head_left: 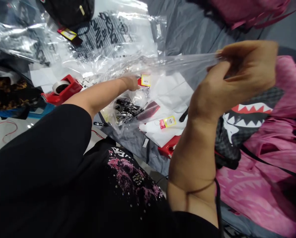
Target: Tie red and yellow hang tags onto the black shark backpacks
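My right hand is raised at the right, its fingers pinched on the edge of a clear plastic bag. The plastic stretches from there towards the left, across the middle of the view. My left hand reaches forward to the bag's middle, beside a red and yellow tag. Its fingers are blurred and partly behind plastic, so I cannot tell whether they grip anything. Just below it, a shiny black bundle shows through clear plastic. A second red and yellow tag lies on white paper.
A red tape dispenser stands at the left, another red object near the front edge. A black bag lies at the back left. Pink bags and a dark checked bag with shark teeth crowd the right. A pen lies near the edge.
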`<state>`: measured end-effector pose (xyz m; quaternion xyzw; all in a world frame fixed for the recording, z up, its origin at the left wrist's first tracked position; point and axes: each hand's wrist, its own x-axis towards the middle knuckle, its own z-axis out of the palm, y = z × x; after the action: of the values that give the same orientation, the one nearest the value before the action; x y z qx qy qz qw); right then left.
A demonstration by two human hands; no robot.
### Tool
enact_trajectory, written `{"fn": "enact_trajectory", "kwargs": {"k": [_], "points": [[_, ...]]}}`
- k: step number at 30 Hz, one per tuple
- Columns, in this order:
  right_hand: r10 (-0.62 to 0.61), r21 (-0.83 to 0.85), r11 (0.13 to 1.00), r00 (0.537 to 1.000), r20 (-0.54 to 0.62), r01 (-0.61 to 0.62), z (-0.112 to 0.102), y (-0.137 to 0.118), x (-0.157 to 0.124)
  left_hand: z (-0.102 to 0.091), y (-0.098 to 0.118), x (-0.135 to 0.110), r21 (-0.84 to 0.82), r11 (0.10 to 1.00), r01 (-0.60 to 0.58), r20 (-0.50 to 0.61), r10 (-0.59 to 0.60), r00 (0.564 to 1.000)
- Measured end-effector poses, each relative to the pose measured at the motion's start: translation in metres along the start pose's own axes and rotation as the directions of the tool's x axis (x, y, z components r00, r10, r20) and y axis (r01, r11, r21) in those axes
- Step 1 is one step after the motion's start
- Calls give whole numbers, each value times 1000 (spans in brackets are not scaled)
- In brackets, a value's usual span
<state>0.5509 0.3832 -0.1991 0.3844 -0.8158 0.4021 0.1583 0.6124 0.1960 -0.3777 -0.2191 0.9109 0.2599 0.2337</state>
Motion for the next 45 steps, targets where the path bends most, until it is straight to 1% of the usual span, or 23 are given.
{"fn": "enact_trajectory", "kwargs": {"k": [2,4,5,7,9,11,12,13,15,17,18,20,23,25,28,31,33,35,38,40,42,45], "points": [[-10,-58,998,1000,2,10,0,5,-2,2,3,-8,59,998,-32,35,30,999],[-10,-108,994,1000,-15,9,1,11,-6,6,7,-20,131,986,-104,29,101,994],[-9,-125,992,1000,-25,5,1,14,-9,7,10,-28,157,979,-128,56,120,991],[7,-143,990,1000,-26,-10,1,17,-14,11,15,-44,169,974,-153,169,124,978],[32,-145,989,999,-4,-32,1,19,-19,13,17,-58,151,973,-172,296,122,947],[46,-121,992,998,32,-42,2,19,-22,14,17,-67,102,975,-195,374,144,916],[45,-109,993,998,45,-40,3,19,-24,14,15,-68,56,981,-183,391,147,909],[40,-101,994,997,58,-34,4,18,-25,14,13,-67,6,989,-146,397,132,908],[37,-110,994,995,94,-27,6,15,-28,16,8,-60,-62,997,-49,367,68,928],[49,-131,991,990,131,-31,7,13,-31,22,4,-49,-48,999,26,304,-11,953],[56,-138,990,987,150,-35,6,12,-33,26,2,-44,-23,999,42,277,-34,960],[63,-147,988,983,175,-37,5,14,-37,37,0,-37,7,999,44,264,-44,963],[65,-171,985,979,193,-32,2,21,-45,50,-1,-35,30,999,40,305,-47,951],[76,-184,982,979,191,-40,1,28,-51,53,-3,-38,56,997,48,332,-64,941],[94,-186,981,975,201,-57,-1,37,-60,52,-6,-46,103,991,83,357,-114,927],[98,-176,982,973,209,-61,-3,39,-63,48,-5,-58,137,985,107,367,-151,918],[99,-162,985,975,200,-67,-6,39,-64,45,0,-68,157,983,98,367,-150,918],[98,-146,987,978,186,-71,-8,39,-64,42,8,-80,195,980,45,389,-119,913],[96,-134,988,981,170,-73,-10,40,-65,40,20,-104,244,967,-71,445,-46,894],[96,-132,989,982,163,-74,-11,40,-68,43,27,-125,251,958,-136,447,10,894],[88,-132,989,985,150,-69,-13,39,-70,52,34,-149,278,943,-185,409,58,910],[76,-140,989,988,135,-57,-13,37,-75,70,41,-179,355,912,-207,340,80,937]]}}
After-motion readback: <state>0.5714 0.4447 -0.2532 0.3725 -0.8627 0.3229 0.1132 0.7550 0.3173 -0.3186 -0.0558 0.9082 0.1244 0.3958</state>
